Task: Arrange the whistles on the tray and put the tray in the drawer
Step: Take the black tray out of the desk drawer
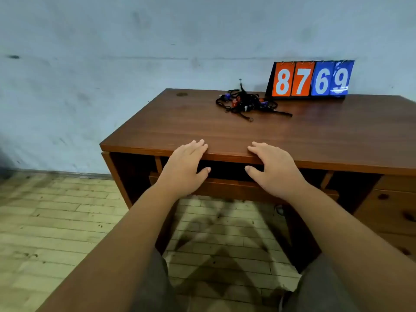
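A tangled pile of whistles (245,104) on black lanyards lies at the back of the brown wooden desk (225,131). My left hand (184,167) and my right hand (273,168) rest on the desk's front edge, fingers on top and thumbs hanging under it. Both hands hold nothing, fingers slightly apart. Just below them a shallow wooden drawer (225,188) sits under the desktop, slightly pulled out. No tray is in view.
A flip scoreboard (311,79) reading 8769 stands at the back of the desk by the wall. A pine drawer cabinet (394,208) stands under the desk's right side. Pale plank floor (56,221) lies to the left.
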`<state>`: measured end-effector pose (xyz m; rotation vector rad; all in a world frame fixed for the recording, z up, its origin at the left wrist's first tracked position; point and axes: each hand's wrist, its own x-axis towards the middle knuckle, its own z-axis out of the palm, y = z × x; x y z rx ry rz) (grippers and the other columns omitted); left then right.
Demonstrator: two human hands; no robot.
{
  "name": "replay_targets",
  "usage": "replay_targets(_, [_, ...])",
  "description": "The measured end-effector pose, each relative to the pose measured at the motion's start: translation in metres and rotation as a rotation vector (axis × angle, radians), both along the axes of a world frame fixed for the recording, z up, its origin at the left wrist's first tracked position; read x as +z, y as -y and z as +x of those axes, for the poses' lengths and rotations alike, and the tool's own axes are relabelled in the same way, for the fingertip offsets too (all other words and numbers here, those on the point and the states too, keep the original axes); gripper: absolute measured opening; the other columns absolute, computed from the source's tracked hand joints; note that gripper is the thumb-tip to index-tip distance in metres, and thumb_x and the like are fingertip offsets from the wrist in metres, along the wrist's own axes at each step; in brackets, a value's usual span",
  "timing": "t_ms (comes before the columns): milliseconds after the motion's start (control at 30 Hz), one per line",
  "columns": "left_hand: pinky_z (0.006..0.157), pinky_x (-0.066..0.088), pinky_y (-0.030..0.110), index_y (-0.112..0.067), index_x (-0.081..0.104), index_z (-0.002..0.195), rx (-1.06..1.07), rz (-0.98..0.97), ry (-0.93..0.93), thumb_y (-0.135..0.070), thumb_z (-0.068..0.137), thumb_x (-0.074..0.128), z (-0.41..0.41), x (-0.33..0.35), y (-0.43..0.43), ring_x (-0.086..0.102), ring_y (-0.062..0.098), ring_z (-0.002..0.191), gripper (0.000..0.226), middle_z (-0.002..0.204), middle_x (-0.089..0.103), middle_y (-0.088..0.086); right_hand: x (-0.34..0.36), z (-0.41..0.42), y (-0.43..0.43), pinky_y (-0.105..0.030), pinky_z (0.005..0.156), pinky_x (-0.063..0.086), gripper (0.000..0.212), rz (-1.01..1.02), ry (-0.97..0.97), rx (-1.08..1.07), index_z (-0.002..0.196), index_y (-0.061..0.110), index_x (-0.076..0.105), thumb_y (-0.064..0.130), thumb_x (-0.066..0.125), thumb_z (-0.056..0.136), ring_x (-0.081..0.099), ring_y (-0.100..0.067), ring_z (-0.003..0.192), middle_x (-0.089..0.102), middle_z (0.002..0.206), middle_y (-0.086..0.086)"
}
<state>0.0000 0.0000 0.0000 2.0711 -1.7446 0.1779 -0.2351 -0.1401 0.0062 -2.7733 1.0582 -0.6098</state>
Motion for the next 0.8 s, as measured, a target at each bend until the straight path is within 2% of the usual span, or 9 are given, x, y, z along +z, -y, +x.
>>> replay_targets(100, [0.126, 0.037, 0.033, -0.023, 0.065, 0.146, -0.055, -0.208, -0.237, -0.018, 0.109, 0.058, -0.009, -0.016, -0.02, 0.047, 0.008, 0.149, 0.038, 0.152, 0.061, -0.011, -0.021, -0.015, -0.023, -0.041, 0.132, 0.027, 0.038, 0.008, 0.269, 0.053, 0.142, 0.024, 0.066, 0.03, 0.066, 0.104, 0.043, -0.013, 0.153, 0.058, 0.156, 0.009])
replay_targets(167, [0.118, 0.047, 0.032, -0.024, 0.071, 0.136, -0.084, -0.238, -0.279, -0.013, 0.109, 0.056, -0.017, -0.031, -0.031, 0.055, 0.005, 0.137, 0.033, 0.138, 0.067, -0.013, -0.041, -0.025, -0.038, -0.034, 0.127, 0.035, 0.03, 0.005, 0.348, 0.097, 0.134, 0.022, 0.069, 0.021, 0.067, 0.103, 0.048, -0.008, 0.146, 0.061, 0.145, 0.013])
replay_targets(200, [0.12, 0.046, 0.034, -0.026, 0.068, 0.141, -0.083, -0.185, -0.271, -0.016, 0.11, 0.056, -0.02, -0.038, -0.03, 0.053, 0.005, 0.139, 0.035, 0.141, 0.065, -0.013, -0.05, -0.029, -0.04, -0.033, 0.124, 0.04, 0.03, 0.002, 0.355, 0.113, 0.133, 0.021, 0.069, 0.018, 0.068, 0.103, 0.051, -0.007, 0.141, 0.061, 0.141, 0.012])
replay_targets(267, [0.131, 0.032, 0.039, -0.027, 0.05, 0.161, -0.041, -0.036, -0.206, -0.031, 0.111, 0.056, -0.019, -0.054, -0.023, 0.037, 0.009, 0.155, 0.05, 0.162, 0.05, -0.01, -0.07, -0.035, -0.036, -0.039, 0.124, 0.041, 0.039, -0.007, 0.276, 0.088, 0.142, 0.021, 0.064, 0.025, 0.069, 0.103, 0.049, -0.011, 0.142, 0.058, 0.147, 0.008])
replay_targets(333, [0.137, 0.014, 0.041, -0.023, 0.028, 0.171, 0.003, 0.117, -0.116, -0.048, 0.111, 0.053, -0.019, -0.068, -0.017, 0.019, 0.015, 0.165, 0.07, 0.177, 0.029, -0.006, -0.09, -0.04, -0.031, -0.042, 0.131, 0.029, 0.061, 0.0, 0.104, 0.025, 0.158, 0.022, 0.051, 0.042, 0.066, 0.103, 0.038, -0.016, 0.153, 0.049, 0.162, 0.006])
replay_targets(400, [0.137, 0.005, 0.041, -0.021, 0.022, 0.173, 0.015, 0.14, -0.028, -0.057, 0.109, 0.05, -0.017, -0.081, -0.013, 0.015, 0.019, 0.166, 0.078, 0.179, 0.024, -0.003, -0.101, -0.043, -0.026, -0.038, 0.133, 0.022, 0.071, -0.052, 0.026, 0.008, 0.164, 0.02, 0.044, 0.048, 0.063, 0.102, 0.035, -0.018, 0.156, 0.045, 0.166, 0.004])
replay_targets(567, [0.136, 0.015, 0.045, -0.019, 0.035, 0.168, 0.035, 0.023, 0.038, -0.058, 0.106, 0.055, -0.016, -0.093, -0.013, 0.03, 0.021, 0.161, 0.076, 0.172, 0.039, -0.001, -0.101, -0.039, -0.028, -0.044, 0.126, 0.037, 0.056, -0.033, 0.152, -0.04, 0.153, 0.021, 0.058, 0.04, 0.066, 0.101, 0.048, -0.018, 0.144, 0.059, 0.151, 0.006])
replay_targets(800, [0.132, 0.028, 0.045, -0.021, 0.047, 0.163, 0.03, -0.037, 0.001, -0.051, 0.106, 0.059, -0.025, -0.093, -0.036, 0.041, 0.018, 0.155, 0.066, 0.165, 0.05, -0.004, -0.096, -0.045, -0.044, -0.038, 0.113, 0.042, 0.033, -0.014, 0.245, -0.071, 0.136, 0.027, 0.071, 0.035, 0.064, 0.104, 0.054, -0.012, 0.128, 0.068, 0.13, 0.016])
